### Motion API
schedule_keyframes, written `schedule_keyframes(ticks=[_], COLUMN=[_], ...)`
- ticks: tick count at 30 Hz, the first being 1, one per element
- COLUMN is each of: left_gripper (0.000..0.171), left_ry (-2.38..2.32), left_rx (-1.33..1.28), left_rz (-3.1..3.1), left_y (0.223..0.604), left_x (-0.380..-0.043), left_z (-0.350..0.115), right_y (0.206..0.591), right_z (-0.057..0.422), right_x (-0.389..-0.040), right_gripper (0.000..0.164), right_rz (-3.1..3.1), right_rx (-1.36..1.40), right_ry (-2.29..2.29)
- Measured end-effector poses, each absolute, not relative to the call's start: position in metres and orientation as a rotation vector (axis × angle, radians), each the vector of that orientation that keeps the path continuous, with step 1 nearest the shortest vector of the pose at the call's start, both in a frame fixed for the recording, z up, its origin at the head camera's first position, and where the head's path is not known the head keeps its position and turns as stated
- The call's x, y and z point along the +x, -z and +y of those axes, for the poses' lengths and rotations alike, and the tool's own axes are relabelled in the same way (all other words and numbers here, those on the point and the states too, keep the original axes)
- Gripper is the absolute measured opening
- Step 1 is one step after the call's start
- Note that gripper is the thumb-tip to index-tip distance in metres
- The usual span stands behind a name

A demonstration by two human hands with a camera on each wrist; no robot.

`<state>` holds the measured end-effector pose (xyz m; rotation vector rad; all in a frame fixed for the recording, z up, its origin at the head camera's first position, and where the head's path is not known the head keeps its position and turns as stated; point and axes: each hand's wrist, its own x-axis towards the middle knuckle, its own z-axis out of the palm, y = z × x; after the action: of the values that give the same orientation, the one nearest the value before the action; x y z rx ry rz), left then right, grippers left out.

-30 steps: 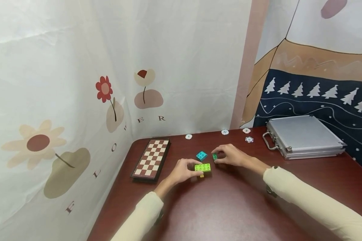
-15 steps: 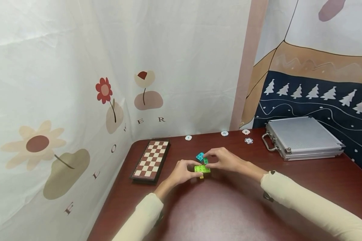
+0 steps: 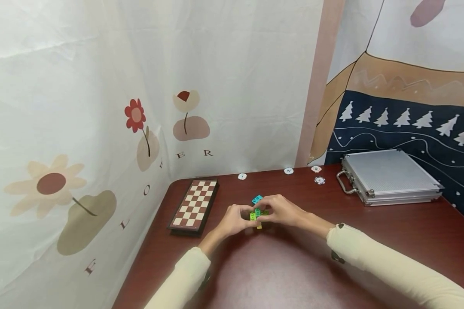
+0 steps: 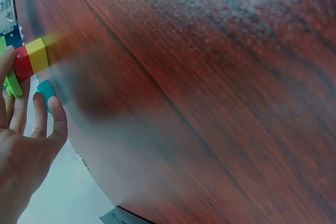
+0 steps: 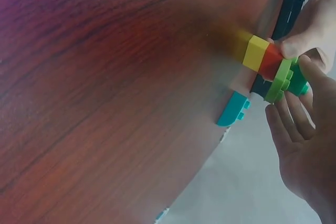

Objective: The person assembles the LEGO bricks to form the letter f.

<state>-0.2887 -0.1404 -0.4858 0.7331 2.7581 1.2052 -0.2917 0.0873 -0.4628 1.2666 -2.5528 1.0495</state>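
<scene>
My left hand (image 3: pixel 233 220) grips a small stack of toy building bricks standing on the table. In the right wrist view the stack has a yellow brick (image 5: pixel 255 53) at the bottom, a red brick (image 5: pixel 270 61) above it and a wide lime brick (image 5: pixel 279 81) over that. With thumb and fingers, my right hand (image 3: pixel 284 210) pinches a small green brick (image 3: pixel 257 212) at the top of the lime one; whether it is pressed fully onto the studs I cannot tell. Just behind the hands lies a teal brick (image 3: pixel 257 199), untouched and with a rounded side.
A folded checkerboard box (image 3: pixel 193 203) lies to the left on the dark red table (image 3: pixel 251 270). Several round poker chips (image 3: pixel 288 171) lie along the back edge by the curtain. At the right back rests a silver case (image 3: pixel 390 175) with its handle facing left.
The right hand has brought the green brick leftward from the table, over to the top of the lime brick. The left hand keeps its grip on the stack in nearly the same spot.
</scene>
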Motion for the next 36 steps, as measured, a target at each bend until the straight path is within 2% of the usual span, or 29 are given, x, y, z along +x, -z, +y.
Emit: schedule_keyframes(ticks=[22,36], left_gripper=[0.045,0.039], left_ry=[-1.196,-1.162], left_rx=[0.718,0.776], left_rz=[2.759,2.768], left_y=[0.4904,0.4868], left_x=[-0.2904,-0.2932], left_z=[-0.1415,-0.1422], right_y=[0.466,0.4637], right_z=[0.082,0.0807], right_x=[-0.2927,-0.2933], right_gripper=[0.027,0.028], right_rz=[-2.569,-2.611], right_rx=[1.225,1.198], right_ry=[-1.072,-1.05])
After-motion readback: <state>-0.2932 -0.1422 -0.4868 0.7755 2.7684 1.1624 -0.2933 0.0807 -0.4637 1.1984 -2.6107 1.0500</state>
